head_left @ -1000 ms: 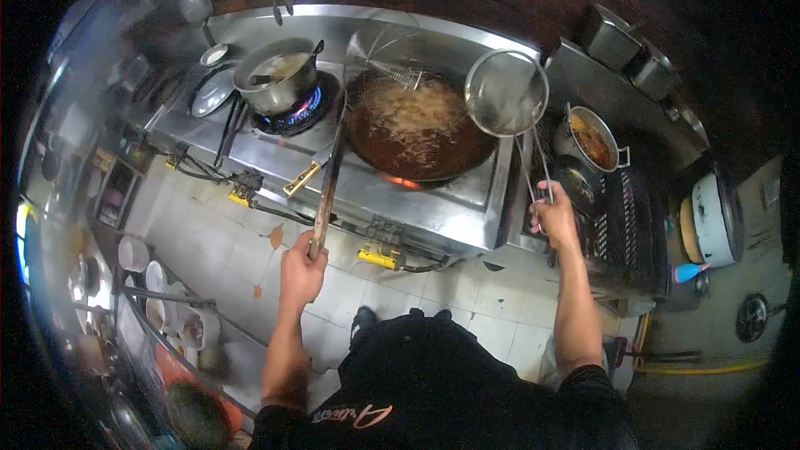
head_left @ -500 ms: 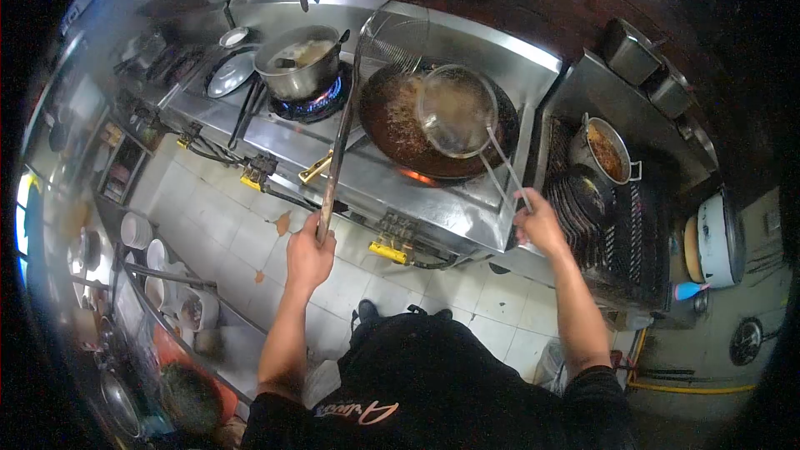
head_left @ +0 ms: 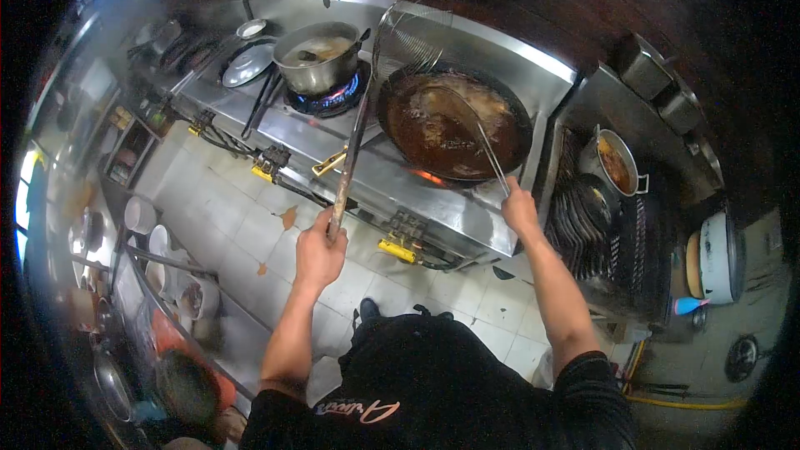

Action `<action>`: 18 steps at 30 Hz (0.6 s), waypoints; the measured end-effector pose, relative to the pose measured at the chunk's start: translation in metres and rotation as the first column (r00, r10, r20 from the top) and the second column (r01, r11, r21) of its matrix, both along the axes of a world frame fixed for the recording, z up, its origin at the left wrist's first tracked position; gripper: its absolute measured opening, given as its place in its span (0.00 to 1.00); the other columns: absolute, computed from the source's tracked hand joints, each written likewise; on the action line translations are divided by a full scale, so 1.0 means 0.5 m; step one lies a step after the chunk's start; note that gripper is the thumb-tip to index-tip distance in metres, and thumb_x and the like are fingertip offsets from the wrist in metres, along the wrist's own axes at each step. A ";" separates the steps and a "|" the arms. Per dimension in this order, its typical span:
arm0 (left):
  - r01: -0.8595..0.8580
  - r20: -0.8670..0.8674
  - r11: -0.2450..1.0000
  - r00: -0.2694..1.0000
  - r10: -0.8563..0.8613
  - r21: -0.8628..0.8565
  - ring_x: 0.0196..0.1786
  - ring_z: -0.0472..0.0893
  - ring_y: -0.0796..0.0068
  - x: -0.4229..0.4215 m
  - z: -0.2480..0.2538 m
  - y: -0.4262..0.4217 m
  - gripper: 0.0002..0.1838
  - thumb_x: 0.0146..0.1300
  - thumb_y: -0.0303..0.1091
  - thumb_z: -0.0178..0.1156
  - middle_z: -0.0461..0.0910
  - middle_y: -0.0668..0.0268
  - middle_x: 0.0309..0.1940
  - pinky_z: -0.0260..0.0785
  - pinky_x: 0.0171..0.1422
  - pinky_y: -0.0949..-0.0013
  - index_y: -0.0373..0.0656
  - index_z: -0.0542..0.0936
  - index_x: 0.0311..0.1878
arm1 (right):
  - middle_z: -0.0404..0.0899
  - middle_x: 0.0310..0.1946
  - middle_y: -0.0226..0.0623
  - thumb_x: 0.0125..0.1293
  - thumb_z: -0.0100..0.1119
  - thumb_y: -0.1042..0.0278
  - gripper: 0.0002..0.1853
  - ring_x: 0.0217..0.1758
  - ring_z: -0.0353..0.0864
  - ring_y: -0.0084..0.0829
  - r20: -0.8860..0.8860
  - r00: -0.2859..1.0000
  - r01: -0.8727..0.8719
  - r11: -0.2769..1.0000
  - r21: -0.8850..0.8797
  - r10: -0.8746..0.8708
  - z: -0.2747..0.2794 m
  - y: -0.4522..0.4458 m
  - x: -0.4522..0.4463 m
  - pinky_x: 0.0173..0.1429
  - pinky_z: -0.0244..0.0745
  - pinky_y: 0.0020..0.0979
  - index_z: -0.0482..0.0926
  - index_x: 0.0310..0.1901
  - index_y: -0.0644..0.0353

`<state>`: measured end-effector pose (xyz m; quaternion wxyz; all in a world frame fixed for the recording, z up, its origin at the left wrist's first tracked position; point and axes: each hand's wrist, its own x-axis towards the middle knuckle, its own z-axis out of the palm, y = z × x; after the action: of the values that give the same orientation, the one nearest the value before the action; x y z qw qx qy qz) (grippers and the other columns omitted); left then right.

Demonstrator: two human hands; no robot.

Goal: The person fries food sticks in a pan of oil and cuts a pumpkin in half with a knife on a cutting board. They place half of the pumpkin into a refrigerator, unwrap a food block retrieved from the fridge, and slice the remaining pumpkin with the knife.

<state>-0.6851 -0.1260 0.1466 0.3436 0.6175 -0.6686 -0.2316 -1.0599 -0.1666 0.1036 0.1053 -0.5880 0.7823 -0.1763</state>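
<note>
My left hand point(head_left: 321, 254) is closed around the long handle of a large wire skimmer point(head_left: 354, 150). Its coarse wire basket rests up at the back of the stove, just left of the wok. In my right hand point(head_left: 521, 210) is the metal handle of a round mesh strainer point(head_left: 491, 155), its bowl dipped into the dark wok point(head_left: 390, 121). Brown bubbling oil point(head_left: 454, 152) surrounds the strainer, and pale brown bits float around it. What the mesh holds is blurred under the oil. An orange glow shows beneath the wok's front edge.
Left of the wok, a steel pot point(head_left: 319, 75) of liquid sits over a blue flame. A metal lid point(head_left: 248, 65) lies farther left. On the right, a pot of brown food point(head_left: 617, 168) stands on a dark grill point(head_left: 583, 212). Yellow-handled valves point(head_left: 398, 250) line the stove front.
The strainer went from above the wok down into the oil as my right hand moved slightly up and left. My left hand keeps its hold on the skimmer. The view shifted a little.
</note>
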 end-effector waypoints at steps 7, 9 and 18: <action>-0.027 -0.036 1.000 0.999 0.027 0.015 0.30 0.78 0.46 0.015 0.001 0.018 0.20 0.52 0.30 0.57 0.76 0.46 0.23 0.69 0.35 0.54 0.38 0.73 0.51 | 0.77 0.33 0.62 0.50 0.49 0.80 0.19 0.38 0.78 0.56 0.075 0.995 -0.063 0.993 -0.101 0.070 -0.032 0.007 -0.055 0.41 0.73 0.46 0.72 0.46 0.59; -0.031 -0.009 0.999 0.999 0.032 0.043 0.31 0.78 0.46 0.018 0.007 0.027 0.21 0.52 0.30 0.57 0.77 0.46 0.24 0.69 0.35 0.54 0.39 0.73 0.52 | 0.78 0.25 0.53 0.50 0.48 0.83 0.20 0.20 0.79 0.44 0.176 0.984 -0.033 0.999 0.002 0.032 -0.020 0.019 -0.066 0.24 0.72 0.39 0.70 0.47 0.60; 0.001 -0.020 1.000 1.000 -0.001 0.019 0.30 0.78 0.45 0.014 -0.002 0.025 0.20 0.53 0.30 0.57 0.77 0.47 0.23 0.69 0.35 0.54 0.38 0.73 0.51 | 0.74 0.24 0.40 0.57 0.49 0.80 0.22 0.17 0.71 0.28 0.772 0.559 -0.061 0.914 0.400 -0.301 0.043 0.007 -0.014 0.17 0.69 0.29 0.63 0.54 0.57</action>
<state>-0.6783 -0.1135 0.1456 0.3443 0.6181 -0.6630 -0.2445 -1.0668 -0.1631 0.1252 0.5561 -0.3496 0.7002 -0.2798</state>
